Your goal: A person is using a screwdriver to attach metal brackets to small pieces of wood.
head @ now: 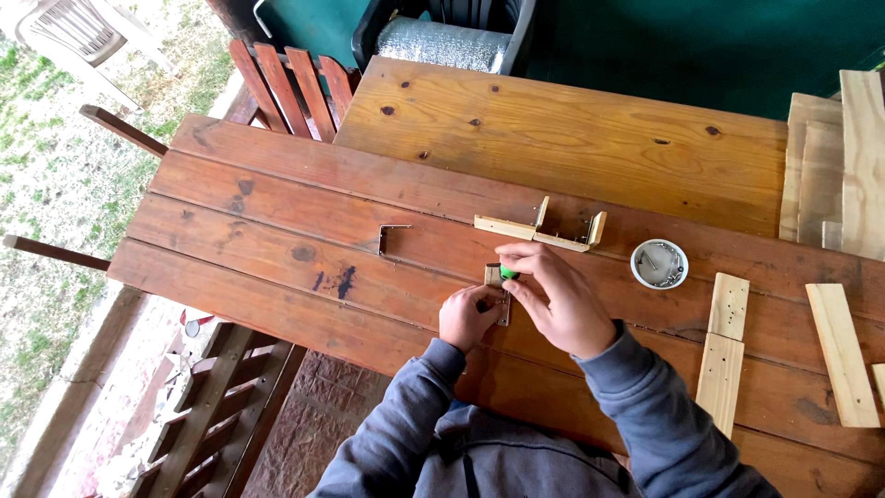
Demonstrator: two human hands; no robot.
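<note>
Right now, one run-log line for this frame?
left hand: steadies small wooden piece | right hand: holds green-handled tool on it | nearby: white bowl of screws, metal bracket

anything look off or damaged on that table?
Nothing spilled or broken. Only oddities: dark stains on the red plank table, and a loose metal bracket lying apart from the small wood piece that the left hand and right hand work on.
</note>
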